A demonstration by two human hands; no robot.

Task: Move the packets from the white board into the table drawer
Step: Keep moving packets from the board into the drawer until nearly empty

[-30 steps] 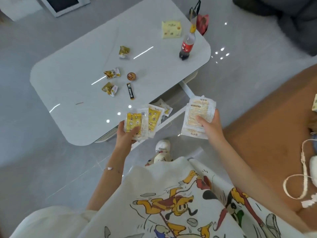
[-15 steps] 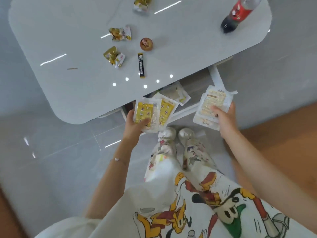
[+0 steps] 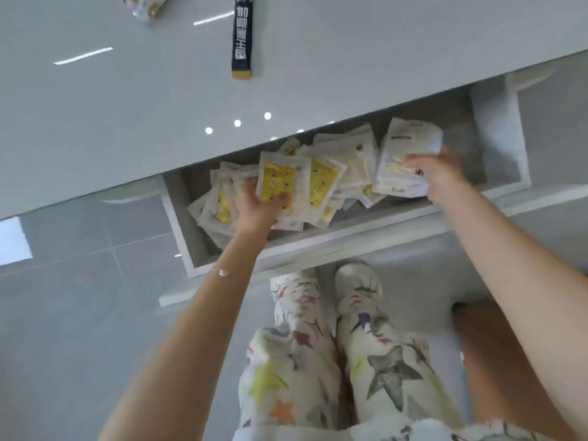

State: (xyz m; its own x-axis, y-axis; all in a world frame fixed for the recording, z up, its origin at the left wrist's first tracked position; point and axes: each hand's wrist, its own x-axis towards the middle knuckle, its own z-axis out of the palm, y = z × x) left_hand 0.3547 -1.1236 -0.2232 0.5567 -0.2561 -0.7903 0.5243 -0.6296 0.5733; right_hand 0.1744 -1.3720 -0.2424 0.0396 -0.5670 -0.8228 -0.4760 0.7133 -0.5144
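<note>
Left hand (image 3: pixel 257 206) and right hand (image 3: pixel 440 176) both reach into the open white table drawer (image 3: pixel 178 224), which is pulled out under the edge of the glossy pale grey counter (image 3: pixel 127 122). Inside the drawer lies a loose pile of flat white and yellow packets (image 3: pixel 346 154). The left hand pinches a small fan of yellow printed packets (image 3: pixel 280 183), thumb on top, low over this pile. The right hand, blurred, grips a stack of pale cream packets (image 3: pixel 401 154) over the drawer's right part. On the counter lies a slim black stick sachet (image 3: pixel 242 36). A thin bracelet (image 3: pixel 224 272) is on the left wrist.
</note>
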